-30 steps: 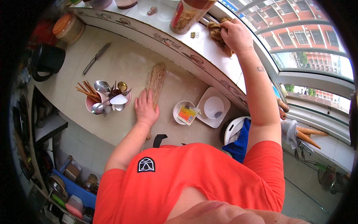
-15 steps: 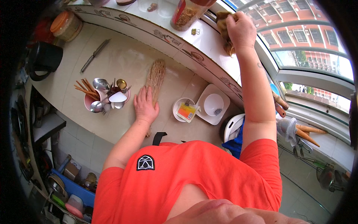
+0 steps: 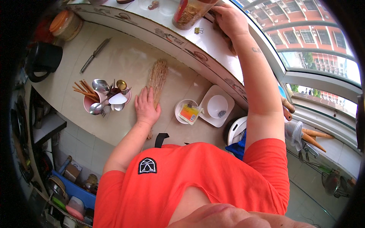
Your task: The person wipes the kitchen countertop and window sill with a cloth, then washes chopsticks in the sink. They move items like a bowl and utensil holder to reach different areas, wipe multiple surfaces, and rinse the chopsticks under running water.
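My left hand lies flat on the counter with its fingers stretched out, over the handle part of a straw whisk broom. The bristles spread away from me beyond the fingers. My right hand reaches up to the raised tiled ledge by the window, its fingers closed on a brown cloth. Most of the cloth is hidden under the hand and wrist. Close to that hand stands a clear jar with a red part and brown contents. A small binder clip lies below the jar.
On the counter are a knife, pink holders full of utensils, a black mug, a bowl with a yellow-orange packet and a white bowl on a square dish. Windows border the ledge.
My right hand has moved left and farther along the ledge with the cloth, toward the jar. The left hand stays on the counter over the broom.
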Demonstrator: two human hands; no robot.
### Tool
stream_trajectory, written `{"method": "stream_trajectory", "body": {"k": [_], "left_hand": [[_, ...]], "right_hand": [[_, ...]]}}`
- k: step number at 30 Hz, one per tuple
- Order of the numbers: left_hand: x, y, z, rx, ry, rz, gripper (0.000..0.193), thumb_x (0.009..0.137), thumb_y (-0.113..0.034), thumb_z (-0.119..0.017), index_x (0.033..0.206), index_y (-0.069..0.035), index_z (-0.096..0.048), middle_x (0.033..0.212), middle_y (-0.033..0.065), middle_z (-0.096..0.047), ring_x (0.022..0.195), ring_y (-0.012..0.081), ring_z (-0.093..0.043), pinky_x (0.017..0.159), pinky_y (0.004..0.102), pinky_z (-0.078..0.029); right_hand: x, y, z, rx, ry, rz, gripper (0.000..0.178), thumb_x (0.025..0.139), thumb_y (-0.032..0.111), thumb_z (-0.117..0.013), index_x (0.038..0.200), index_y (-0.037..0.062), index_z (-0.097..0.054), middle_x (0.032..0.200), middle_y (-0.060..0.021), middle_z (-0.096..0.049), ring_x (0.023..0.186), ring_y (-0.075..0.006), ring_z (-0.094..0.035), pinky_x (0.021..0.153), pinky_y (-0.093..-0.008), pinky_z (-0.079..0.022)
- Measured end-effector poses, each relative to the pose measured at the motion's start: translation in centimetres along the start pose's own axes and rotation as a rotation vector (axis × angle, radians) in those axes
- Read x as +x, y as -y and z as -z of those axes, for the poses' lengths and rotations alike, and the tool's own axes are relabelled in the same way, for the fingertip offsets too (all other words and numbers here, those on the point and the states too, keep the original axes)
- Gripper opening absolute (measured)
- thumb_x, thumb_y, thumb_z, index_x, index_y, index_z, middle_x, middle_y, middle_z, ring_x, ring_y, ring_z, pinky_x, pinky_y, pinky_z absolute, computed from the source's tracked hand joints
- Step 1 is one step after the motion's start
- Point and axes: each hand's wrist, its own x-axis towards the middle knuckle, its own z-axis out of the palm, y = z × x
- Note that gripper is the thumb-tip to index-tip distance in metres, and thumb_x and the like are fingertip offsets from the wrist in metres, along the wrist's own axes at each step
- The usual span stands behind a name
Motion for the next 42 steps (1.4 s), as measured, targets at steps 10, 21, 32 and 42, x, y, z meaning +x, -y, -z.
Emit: {"method": "stream_trajectory", "body": {"k": [10,21,32,42], "left_hand": [[-0.1,0.2,-0.3,-0.003,-0.032,-0.017,0.08,0.077,-0.027,-0.067,0.146,-0.005,-0.034,0.146,0.0201,-0.039,0.137,0.0348,-0.035,0.114,0.0543,-0.024],[-0.2,0.0,0.3,0.007,-0.011,-0.004,0.078,0.077,-0.027,-0.066,0.145,-0.005,-0.035,0.145,0.02,-0.039,0.137,0.0344,-0.035,0.114,0.0535,-0.023],[-0.1,0.2,0.1,-0.018,-0.011,0.002,0.079,0.078,-0.028,-0.067,0.146,-0.006,-0.035,0.147,0.0192,-0.038,0.137,0.0338,-0.034,0.114,0.0542,-0.023],[0.0,0.1,0.1,-0.018,-0.018,-0.026,0.08,0.078,-0.027,-0.066,0.147,-0.005,-0.032,0.145,0.021,-0.039,0.136,0.0355,-0.035,0.115,0.0526,-0.021]], "right_hand": [[-0.8,-4.9,-0.5,-0.229,-0.105,0.351,0.019,0.091,0.017,-0.057,0.105,0.0188,-0.068,0.1,-0.0039,-0.066,0.09,-0.0296,-0.065,0.075,-0.0404,-0.054],[-0.4,-3.7,-0.3,-0.178,-0.101,0.327,0.019,0.089,0.015,-0.056,0.103,0.0178,-0.068,0.099,-0.0074,-0.064,0.09,-0.0325,-0.063,0.077,-0.0415,-0.053],[-0.9,-2.8,-0.8,-0.189,-0.094,0.286,0.022,0.09,0.017,-0.055,0.107,0.0194,-0.068,0.101,-0.0054,-0.063,0.093,-0.0311,-0.063,0.078,-0.0421,-0.052],[0.2,-2.1,-1.9,-0.142,-0.162,0.182,0.023,0.088,0.015,-0.057,0.107,0.0206,-0.068,0.101,-0.0063,-0.065,0.093,-0.0314,-0.064,0.079,-0.0403,-0.053]]}}
